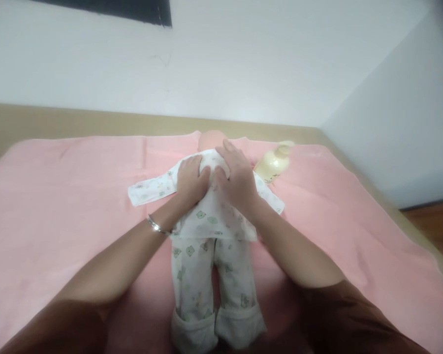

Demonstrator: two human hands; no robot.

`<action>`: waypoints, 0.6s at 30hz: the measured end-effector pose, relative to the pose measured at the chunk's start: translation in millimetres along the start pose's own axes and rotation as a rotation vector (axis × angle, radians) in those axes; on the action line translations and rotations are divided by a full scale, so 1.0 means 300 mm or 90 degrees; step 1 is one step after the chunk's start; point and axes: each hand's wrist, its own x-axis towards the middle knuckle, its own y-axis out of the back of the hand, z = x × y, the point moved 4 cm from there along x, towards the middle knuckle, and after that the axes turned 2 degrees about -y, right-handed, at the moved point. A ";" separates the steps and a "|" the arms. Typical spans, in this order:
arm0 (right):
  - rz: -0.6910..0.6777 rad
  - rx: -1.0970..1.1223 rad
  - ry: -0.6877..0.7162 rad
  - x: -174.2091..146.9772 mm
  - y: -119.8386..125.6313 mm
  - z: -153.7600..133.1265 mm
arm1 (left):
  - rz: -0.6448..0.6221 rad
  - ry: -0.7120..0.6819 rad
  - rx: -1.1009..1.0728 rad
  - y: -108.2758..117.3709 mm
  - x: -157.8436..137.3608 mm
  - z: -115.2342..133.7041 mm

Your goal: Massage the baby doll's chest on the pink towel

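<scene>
What looks like a baby doll lies stretched out in a white printed top (210, 216) and matching trousers (194, 280) with turned-up cuffs. Its smooth, bald head (211, 140) points away from me, and no face shows. My left hand (192, 179) rests on the left side of the top near the shoulder, fingers laid over the cloth. On the other shoulder lies my right hand (236, 174), its fingers spread and reaching toward the head. Both thumbs almost meet at the middle of the upper body. The sleeves stick out to either side, with no doll hands visible.
A pink cloth (77, 206) covers most of the tan surface (77, 118) beneath the doll. Just right of my right hand is a pale yellow pump bottle (273, 164), tilted. White walls (243, 59) rise behind and to the right.
</scene>
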 end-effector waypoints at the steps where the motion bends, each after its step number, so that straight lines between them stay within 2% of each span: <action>1: -0.008 -0.006 -0.002 0.002 -0.012 0.008 | 0.003 0.004 -0.004 -0.001 0.000 -0.002; 7: -0.128 -0.059 -0.029 0.015 -0.094 0.056 | 0.013 -0.007 -0.005 -0.006 0.003 -0.006; 10: -0.117 -0.043 -0.028 0.021 -0.071 0.051 | 0.008 0.003 -0.012 -0.005 0.002 -0.005; 14: -0.055 0.000 -0.050 0.022 -0.034 0.047 | 0.008 0.005 -0.015 0.000 0.001 -0.005; 18: -0.070 -0.033 -0.041 0.018 -0.068 0.050 | 0.008 -0.007 -0.015 -0.004 0.003 -0.006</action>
